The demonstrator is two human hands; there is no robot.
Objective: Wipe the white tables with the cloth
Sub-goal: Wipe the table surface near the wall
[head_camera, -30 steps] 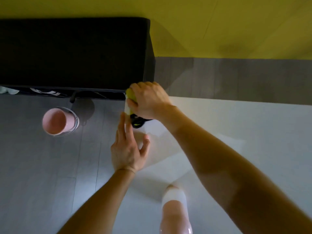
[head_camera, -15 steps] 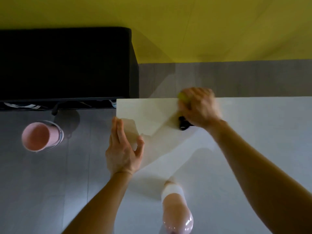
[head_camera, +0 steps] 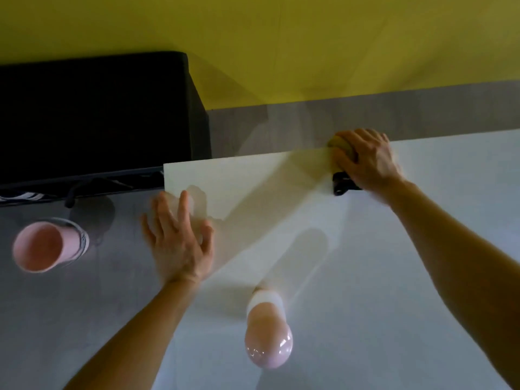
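1. Nearest, a pink bottle (head_camera: 268, 337) stands on the white table (head_camera: 394, 277).
2. The left hand (head_camera: 180, 243) is at the table's left edge, fingers spread, holding nothing.
3. A pink cup (head_camera: 42, 249) on the floor shows only its pink inside.
4. At the far edge the right hand (head_camera: 368, 161) grips the cloth (head_camera: 342, 143) — bunched, yellow, blurred, with a black part under the palm.

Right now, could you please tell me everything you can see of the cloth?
The cloth is a yellow-green, soft-looking wad, bunched and mostly hidden under the right hand, which grips it from above. It is pressed onto the white table right at the far edge, well in from the left corner. A black piece pokes out beneath the palm; I cannot tell whether it belongs to the cloth. Blur hides any texture.
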